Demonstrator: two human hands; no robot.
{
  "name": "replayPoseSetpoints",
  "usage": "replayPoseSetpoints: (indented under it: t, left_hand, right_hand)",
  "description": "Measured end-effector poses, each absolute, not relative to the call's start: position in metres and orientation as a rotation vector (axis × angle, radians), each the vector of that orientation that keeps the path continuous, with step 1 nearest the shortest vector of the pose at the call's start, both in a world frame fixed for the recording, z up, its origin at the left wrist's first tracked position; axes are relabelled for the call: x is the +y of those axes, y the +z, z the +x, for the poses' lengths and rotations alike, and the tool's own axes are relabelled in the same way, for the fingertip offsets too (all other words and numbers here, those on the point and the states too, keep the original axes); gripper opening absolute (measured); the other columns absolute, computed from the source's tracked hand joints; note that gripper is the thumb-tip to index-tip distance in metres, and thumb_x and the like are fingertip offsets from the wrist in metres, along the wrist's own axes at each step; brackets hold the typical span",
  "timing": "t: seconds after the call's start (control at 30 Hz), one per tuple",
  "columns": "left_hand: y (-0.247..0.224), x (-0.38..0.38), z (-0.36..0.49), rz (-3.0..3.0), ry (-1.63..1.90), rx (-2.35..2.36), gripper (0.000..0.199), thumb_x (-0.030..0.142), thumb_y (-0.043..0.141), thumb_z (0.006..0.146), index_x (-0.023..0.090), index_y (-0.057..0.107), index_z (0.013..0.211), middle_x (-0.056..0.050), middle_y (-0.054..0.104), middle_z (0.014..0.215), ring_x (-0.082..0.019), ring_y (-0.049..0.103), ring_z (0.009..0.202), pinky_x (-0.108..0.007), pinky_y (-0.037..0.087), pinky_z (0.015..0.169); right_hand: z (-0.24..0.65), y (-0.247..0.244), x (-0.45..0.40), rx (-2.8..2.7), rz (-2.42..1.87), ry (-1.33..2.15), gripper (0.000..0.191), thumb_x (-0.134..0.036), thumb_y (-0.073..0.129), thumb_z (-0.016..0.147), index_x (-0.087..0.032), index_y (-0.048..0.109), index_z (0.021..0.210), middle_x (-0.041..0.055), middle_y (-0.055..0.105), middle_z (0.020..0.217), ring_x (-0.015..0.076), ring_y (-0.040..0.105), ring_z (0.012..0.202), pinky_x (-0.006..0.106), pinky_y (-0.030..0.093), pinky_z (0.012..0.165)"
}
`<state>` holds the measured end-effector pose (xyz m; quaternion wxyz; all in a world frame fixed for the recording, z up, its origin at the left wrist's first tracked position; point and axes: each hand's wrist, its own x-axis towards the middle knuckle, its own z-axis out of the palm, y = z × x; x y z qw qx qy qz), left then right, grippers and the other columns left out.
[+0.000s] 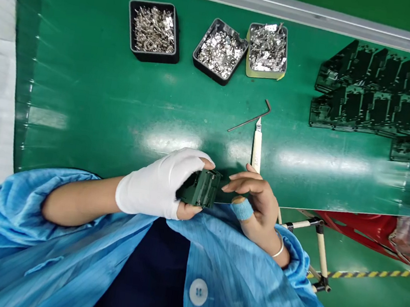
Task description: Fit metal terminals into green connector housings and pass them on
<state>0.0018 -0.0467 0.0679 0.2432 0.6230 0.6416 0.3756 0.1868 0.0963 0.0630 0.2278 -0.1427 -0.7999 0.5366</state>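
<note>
Fingers of the left hand (166, 183), bare at the tips beyond a white cloth glove (135, 190), pinch a dark green block (202, 189) at the near edge of the bench (83, 102). Those of the right hand (259, 197) curve loosely, parted from a thumb bearing a light blue wrap (243, 209); they appear to hold nothing and lie just beside the block. Judged from this pose, good handling means gripping opposite sides, leaving the ridged face clear and pressing only enough to prevent twisting. The block is angular, apparently plastic, with a slotted surface. Beyond lie a slim, cream-handled knife (257, 150) and a bent metal hex key (249, 121). Farther out, three square bins, left (156, 58), middle (208, 72) and right (264, 74), contain shiny small metal pieces. Dark, stepped housings (378, 113) form rows at right on the smooth, glossy green surface.
</note>
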Motion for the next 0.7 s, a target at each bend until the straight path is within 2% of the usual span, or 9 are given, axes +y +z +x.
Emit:
replayPoseSetpoints:
  t: [0.2, 0.37, 0.43, 0.53, 0.7]
  left_hand:
    - [0.071, -0.047, -0.003, 1.422, 1.114, 1.677, 0.060, 0.053, 0.067, 0.076, 0.020, 0.047, 0.122, -0.012, 0.059, 0.110, -0.028, 0.062, 0.096, -0.045, 0.054, 0.082]
    - [0.071, -0.048, -0.003, 1.340, 1.137, 1.644, 0.061, 0.057, 0.065, 0.078, 0.019, 0.047, 0.122, -0.011, 0.059, 0.108, -0.026, 0.061, 0.093, -0.042, 0.052, 0.080]
    - [0.071, -0.047, -0.004, 1.321, 1.150, 1.630, 0.063, 0.060, 0.064, 0.078, 0.019, 0.047, 0.121, -0.010, 0.059, 0.107, -0.025, 0.061, 0.093, -0.040, 0.051, 0.080]
    - [0.072, -0.047, -0.005, 1.314, 1.146, 1.613, 0.062, 0.062, 0.063, 0.079, 0.019, 0.048, 0.121, -0.010, 0.059, 0.108, -0.025, 0.061, 0.094, -0.040, 0.050, 0.082]
    - [0.072, -0.048, -0.005, 1.291, 1.135, 1.610, 0.062, 0.062, 0.062, 0.080, 0.019, 0.047, 0.123, -0.010, 0.058, 0.109, -0.026, 0.061, 0.096, -0.040, 0.051, 0.083]
  right_hand:
    - [0.187, 0.055, 0.097, -1.874, -0.485, 1.741, 0.014, -0.041, 0.053, 0.095, -0.026, 0.053, 0.097, -0.0018, 0.062, 0.070, 0.0198, 0.066, 0.080, 0.046, 0.052, 0.094]
    - [0.190, 0.052, 0.100, -1.940, -0.501, 1.597, 0.006, -0.033, 0.055, 0.093, -0.027, 0.056, 0.095, -0.0028, 0.058, 0.071, 0.0166, 0.060, 0.071, 0.042, 0.054, 0.086]
    - [0.190, 0.055, 0.102, -2.007, -0.471, 1.509, 0.005, -0.028, 0.055, 0.093, -0.027, 0.057, 0.097, -0.0018, 0.061, 0.074, 0.0174, 0.062, 0.074, 0.042, 0.054, 0.086]
    - [0.189, 0.061, 0.105, -2.104, -0.365, 1.438, 0.011, -0.025, 0.051, 0.094, -0.028, 0.056, 0.103, 0.0017, 0.069, 0.085, 0.0206, 0.066, 0.088, 0.044, 0.054, 0.088]
    - [0.185, 0.068, 0.104, -2.298, -0.136, 1.308, 0.011, -0.028, 0.054, 0.093, -0.027, 0.053, 0.104, 0.0022, 0.076, 0.099, 0.0208, 0.067, 0.104, 0.050, 0.044, 0.108]
